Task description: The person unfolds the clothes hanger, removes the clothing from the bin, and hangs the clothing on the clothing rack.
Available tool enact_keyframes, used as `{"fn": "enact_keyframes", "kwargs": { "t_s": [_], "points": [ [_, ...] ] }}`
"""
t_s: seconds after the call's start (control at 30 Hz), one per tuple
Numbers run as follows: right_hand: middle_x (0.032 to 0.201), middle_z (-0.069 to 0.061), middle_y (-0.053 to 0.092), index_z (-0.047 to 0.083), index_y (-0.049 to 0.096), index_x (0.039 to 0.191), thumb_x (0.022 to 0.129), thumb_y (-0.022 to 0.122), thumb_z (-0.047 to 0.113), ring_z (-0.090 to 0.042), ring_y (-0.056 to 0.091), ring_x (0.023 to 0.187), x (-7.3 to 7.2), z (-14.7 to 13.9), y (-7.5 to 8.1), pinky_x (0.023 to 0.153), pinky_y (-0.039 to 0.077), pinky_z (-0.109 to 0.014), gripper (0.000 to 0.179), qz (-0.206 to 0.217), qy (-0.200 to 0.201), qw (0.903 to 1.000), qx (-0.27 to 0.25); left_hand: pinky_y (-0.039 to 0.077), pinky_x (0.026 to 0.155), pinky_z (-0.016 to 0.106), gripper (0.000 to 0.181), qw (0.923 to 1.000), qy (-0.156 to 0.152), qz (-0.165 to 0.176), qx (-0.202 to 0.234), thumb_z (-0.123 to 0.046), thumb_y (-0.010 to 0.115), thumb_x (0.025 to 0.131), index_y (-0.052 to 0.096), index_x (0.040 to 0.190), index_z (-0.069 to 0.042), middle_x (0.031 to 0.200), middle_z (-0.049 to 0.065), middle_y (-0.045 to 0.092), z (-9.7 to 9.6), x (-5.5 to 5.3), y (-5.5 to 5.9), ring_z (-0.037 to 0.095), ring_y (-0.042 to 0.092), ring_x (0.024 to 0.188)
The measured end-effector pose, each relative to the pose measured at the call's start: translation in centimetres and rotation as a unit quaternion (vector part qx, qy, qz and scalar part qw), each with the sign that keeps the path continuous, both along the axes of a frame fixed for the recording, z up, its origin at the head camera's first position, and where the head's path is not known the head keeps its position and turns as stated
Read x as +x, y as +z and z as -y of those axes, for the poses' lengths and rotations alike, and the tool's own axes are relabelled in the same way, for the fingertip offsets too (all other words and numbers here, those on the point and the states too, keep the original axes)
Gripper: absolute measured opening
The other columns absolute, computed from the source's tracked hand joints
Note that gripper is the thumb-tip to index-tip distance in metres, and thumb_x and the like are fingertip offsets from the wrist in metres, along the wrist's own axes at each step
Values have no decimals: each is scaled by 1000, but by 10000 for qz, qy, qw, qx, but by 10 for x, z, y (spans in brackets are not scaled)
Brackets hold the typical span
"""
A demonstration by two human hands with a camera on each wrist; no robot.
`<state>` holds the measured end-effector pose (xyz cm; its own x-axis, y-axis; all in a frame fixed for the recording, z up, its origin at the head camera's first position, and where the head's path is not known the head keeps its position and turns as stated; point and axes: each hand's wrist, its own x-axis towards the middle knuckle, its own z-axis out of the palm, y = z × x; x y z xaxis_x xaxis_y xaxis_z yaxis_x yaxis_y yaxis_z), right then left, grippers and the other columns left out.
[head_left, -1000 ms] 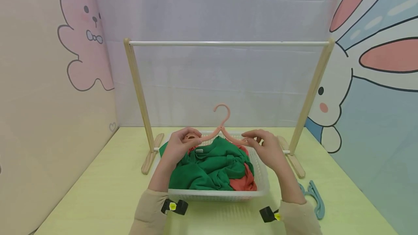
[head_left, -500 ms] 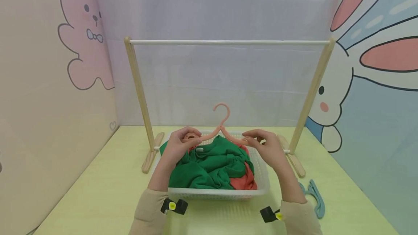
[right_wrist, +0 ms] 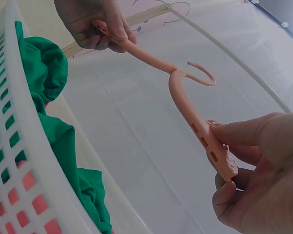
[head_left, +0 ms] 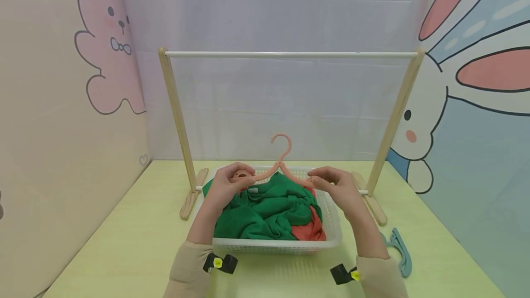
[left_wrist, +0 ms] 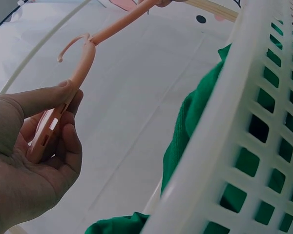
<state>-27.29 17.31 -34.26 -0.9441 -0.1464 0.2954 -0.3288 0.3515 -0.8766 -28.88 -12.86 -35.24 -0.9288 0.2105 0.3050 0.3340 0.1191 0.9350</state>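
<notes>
A pink folding hanger point(head_left: 285, 169) is held up over the basket, its hook point(head_left: 282, 138) pointing upward. My left hand point(head_left: 225, 183) grips one arm of it near the end; in the left wrist view the thumb lies along that arm point(left_wrist: 82, 68) with fingers curled behind. The other arm's end is pinched by my right hand point(head_left: 337, 187), thumb and fingers around the slotted part point(right_wrist: 205, 141) in the right wrist view. Below the hanger, a crumpled green garment point(head_left: 265, 215) and a red garment point(head_left: 308, 229) lie in the white basket point(head_left: 273, 245).
Behind the basket stands a rack with wooden legs point(head_left: 178, 118) and a white rail point(head_left: 290, 54). A blue folding hanger point(head_left: 400, 252) lies on the table point(head_left: 128, 243) to the right of the basket. Printed walls close off the sides.
The hanger's hook has dipped slightly. My right hand's fingers have shifted a little on its arm, while the left hand stays nearly in place.
</notes>
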Motion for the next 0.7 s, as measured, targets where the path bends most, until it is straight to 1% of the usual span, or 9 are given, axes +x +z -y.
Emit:
{"fn": "enact_keyframes", "kwargs": {
  "t_s": [0.03, 0.13, 0.27, 0.37, 0.5, 0.57, 0.7],
  "points": [
    [98, -1, 69, 7, 71, 115, 97, 64, 27, -11, 60, 95, 0, 0, 0, 89, 52, -32, 28, 2, -4, 10000, -31, 46, 65, 31, 28, 10000, -4, 1, 6, -15, 70, 93, 65, 115, 0, 93, 2, 65, 0, 0, 0, 11, 55, 69],
    [96, 5, 69, 8, 71, 115, 97, 64, 27, -9, 60, 95, 0, 1, -1, 88, 51, -29, 28, 3, -53, 9999, -98, 48, 69, 32, 30, 10000, -23, -23, 12, -16, 70, 93, 64, 117, 2, 94, 1, 65, 0, 0, -1, 10, 57, 71],
    [95, 10, 69, 6, 70, 116, 97, 64, 26, -6, 60, 96, 1, 4, -3, 88, 51, -26, 29, -20, -118, 9995, -286, 48, 73, 34, 28, 10000, 9, -6, 74, -18, 70, 93, 65, 115, -2, 92, 0, 65, 0, 0, -3, 12, 55, 70],
    [92, 13, 70, 2, 69, 117, 97, 64, 23, -5, 62, 93, 2, 7, -3, 88, 51, -23, 29, -17, -188, 9983, -555, 50, 77, 33, 26, 9998, 9, 91, 198, -20, 70, 93, 66, 113, -4, 92, -2, 65, 0, 1, -6, 13, 57, 76],
    [86, 16, 69, -2, 68, 116, 97, 64, 20, -5, 64, 87, 4, 10, -6, 86, 52, -21, 29, 34, -339, 9952, -918, 52, 88, 35, 26, 9993, -8, 187, 330, -21, 71, 92, 66, 112, -5, 94, -4, 67, -1, 2, -9, 12, 63, 90],
    [85, 16, 69, -3, 68, 115, 97, 64, 19, -6, 64, 85, 6, 12, -8, 85, 52, -21, 29, 46, -412, 9932, -1092, 52, 91, 37, 25, 9993, -1, 181, 333, -21, 70, 92, 66, 112, -6, 94, -4, 67, -1, 3, -10, 13, 64, 91],
    [84, 15, 69, 1, 70, 111, 96, 66, 17, -7, 65, 83, 9, 16, -11, 85, 53, -21, 22, 78, -578, 9867, -1515, 53, 91, 38, 25, 9996, 3, 146, 249, -22, 70, 93, 66, 113, -7, 95, -2, 66, 1, 6, -11, 16, 64, 90]
  ]
}}
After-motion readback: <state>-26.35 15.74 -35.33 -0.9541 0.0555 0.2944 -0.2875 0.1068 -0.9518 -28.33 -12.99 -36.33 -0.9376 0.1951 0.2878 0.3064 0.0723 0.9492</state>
